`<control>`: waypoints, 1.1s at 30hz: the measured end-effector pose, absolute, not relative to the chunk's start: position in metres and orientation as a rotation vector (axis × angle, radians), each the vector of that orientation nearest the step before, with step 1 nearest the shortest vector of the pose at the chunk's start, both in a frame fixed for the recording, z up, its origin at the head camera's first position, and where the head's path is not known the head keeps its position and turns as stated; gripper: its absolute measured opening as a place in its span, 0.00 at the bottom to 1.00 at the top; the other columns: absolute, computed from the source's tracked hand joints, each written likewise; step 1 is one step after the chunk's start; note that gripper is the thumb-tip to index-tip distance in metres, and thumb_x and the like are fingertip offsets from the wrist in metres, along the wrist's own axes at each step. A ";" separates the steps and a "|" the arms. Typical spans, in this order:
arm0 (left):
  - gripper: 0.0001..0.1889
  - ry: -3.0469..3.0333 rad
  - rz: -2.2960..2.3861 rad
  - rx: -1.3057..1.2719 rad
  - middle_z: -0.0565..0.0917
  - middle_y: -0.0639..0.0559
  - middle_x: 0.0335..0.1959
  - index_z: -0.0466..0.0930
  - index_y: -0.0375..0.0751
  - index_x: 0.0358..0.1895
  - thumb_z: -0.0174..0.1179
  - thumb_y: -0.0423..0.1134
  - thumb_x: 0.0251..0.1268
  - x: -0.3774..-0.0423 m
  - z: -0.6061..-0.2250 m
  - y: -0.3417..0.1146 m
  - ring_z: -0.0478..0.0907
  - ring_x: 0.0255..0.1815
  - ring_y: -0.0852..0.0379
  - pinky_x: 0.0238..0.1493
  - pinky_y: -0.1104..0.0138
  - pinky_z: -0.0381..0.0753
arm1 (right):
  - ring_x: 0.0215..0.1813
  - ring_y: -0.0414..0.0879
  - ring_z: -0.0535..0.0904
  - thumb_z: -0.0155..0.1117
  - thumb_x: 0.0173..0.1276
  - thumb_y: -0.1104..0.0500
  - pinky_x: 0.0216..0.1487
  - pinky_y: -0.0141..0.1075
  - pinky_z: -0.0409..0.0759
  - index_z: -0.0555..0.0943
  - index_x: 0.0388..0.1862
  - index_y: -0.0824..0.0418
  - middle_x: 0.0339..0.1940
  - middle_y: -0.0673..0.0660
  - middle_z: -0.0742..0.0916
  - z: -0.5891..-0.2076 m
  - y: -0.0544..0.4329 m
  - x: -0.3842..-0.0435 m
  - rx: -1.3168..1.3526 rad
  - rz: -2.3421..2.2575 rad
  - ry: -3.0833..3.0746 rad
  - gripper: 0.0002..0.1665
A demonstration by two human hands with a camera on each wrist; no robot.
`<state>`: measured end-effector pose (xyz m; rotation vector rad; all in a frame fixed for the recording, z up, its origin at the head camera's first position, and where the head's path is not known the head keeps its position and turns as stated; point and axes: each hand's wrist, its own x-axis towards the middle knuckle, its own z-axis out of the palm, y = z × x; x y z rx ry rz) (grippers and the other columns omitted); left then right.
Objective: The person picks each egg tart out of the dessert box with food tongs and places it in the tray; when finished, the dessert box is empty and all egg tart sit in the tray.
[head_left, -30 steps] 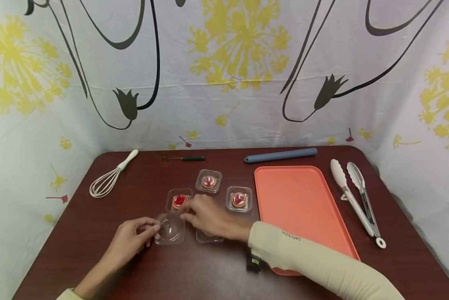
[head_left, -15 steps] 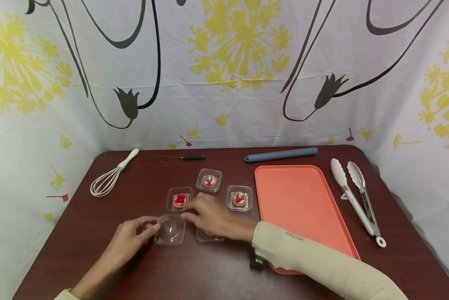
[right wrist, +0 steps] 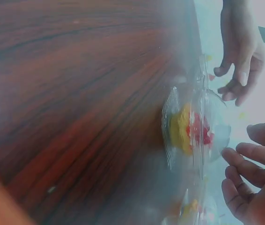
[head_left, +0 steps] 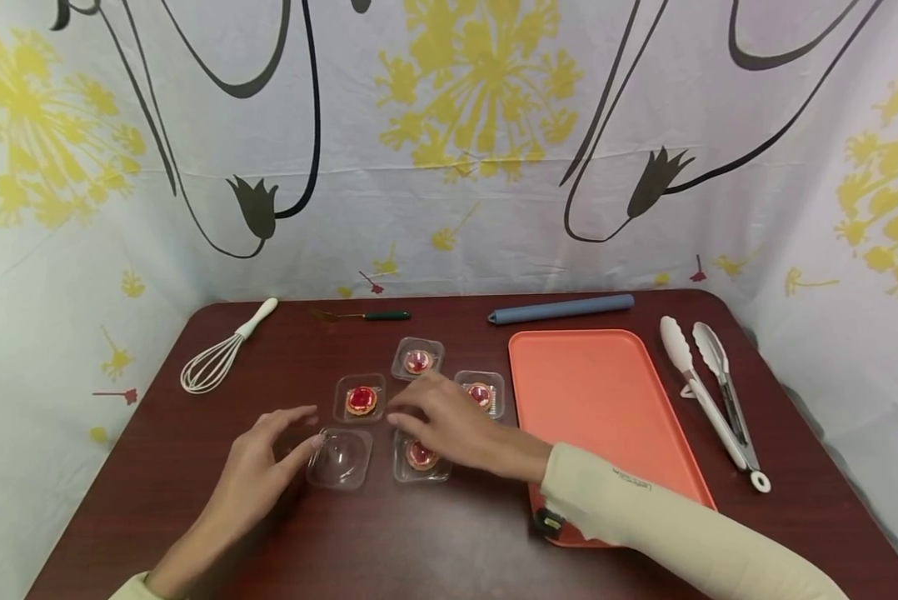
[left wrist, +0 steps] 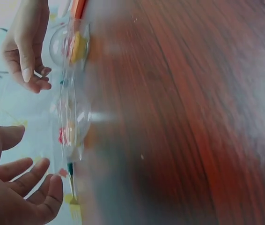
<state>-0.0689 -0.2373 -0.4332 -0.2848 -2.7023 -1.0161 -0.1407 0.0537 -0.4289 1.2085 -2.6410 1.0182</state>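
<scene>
A clear plastic domed piece (head_left: 340, 460) lies at the near left of a cluster of small clear boxes. Beside its left edge is my left hand (head_left: 250, 467), thumb and fingers apart, thumb tip right at the rim. My right hand (head_left: 460, 425) hovers over the near right box, fingers loosely bent and holding nothing. Under it shows a red-topped tart (head_left: 421, 455), also seen as a yellow-crusted tart (right wrist: 186, 129) beneath a clear dome in the right wrist view. Other boxed tarts are the left one (head_left: 361, 400), the back one (head_left: 417, 361) and the right one (head_left: 481, 394), partly hidden by my hand.
An orange tray (head_left: 584, 392) lies right of the boxes, partly under my right sleeve (head_left: 644, 517). Tongs (head_left: 711, 408) lie at the far right. Along the back are a white whisk (head_left: 224, 354), a green-handled fork (head_left: 385, 316) and a blue rod (head_left: 561, 310).
My right hand has moved right, away from the clear domed piece, uncovering part of the near right tart. My left thumb and fingers have spread apart at the piece's left edge.
</scene>
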 end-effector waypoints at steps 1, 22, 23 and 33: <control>0.21 -2.686 -1.014 -0.304 0.91 0.52 0.54 0.89 0.39 0.63 0.79 0.35 0.68 -0.068 -0.433 -0.235 0.86 0.60 0.49 0.62 0.78 0.72 | 0.56 0.46 0.84 0.71 0.82 0.54 0.62 0.41 0.83 0.93 0.55 0.61 0.50 0.52 0.94 -0.429 0.057 -0.140 1.205 1.016 -2.632 0.13; 0.28 -2.534 -1.118 -0.747 0.87 0.53 0.60 0.86 0.44 0.65 0.82 0.31 0.61 -0.065 -0.439 -0.181 0.83 0.58 0.54 0.52 0.61 0.85 | 0.64 0.47 0.78 0.80 0.74 0.55 0.66 0.45 0.80 0.89 0.62 0.63 0.62 0.53 0.87 -0.439 0.113 -0.107 1.341 0.854 -2.497 0.22; 0.28 -2.528 -1.111 -0.766 0.87 0.52 0.60 0.86 0.43 0.65 0.82 0.31 0.61 -0.065 -0.440 -0.180 0.83 0.59 0.53 0.54 0.59 0.86 | 0.66 0.48 0.78 0.80 0.73 0.55 0.68 0.45 0.79 0.88 0.63 0.63 0.63 0.54 0.86 -0.439 0.115 -0.106 1.346 0.851 -2.496 0.24; 0.33 -2.502 -1.009 -0.930 0.85 0.46 0.66 0.82 0.37 0.69 0.82 0.31 0.60 -0.063 -0.446 -0.170 0.80 0.69 0.47 0.69 0.52 0.79 | 0.73 0.51 0.76 0.84 0.69 0.48 0.73 0.50 0.78 0.82 0.72 0.61 0.70 0.57 0.82 -0.449 0.128 -0.101 1.384 0.738 -2.516 0.38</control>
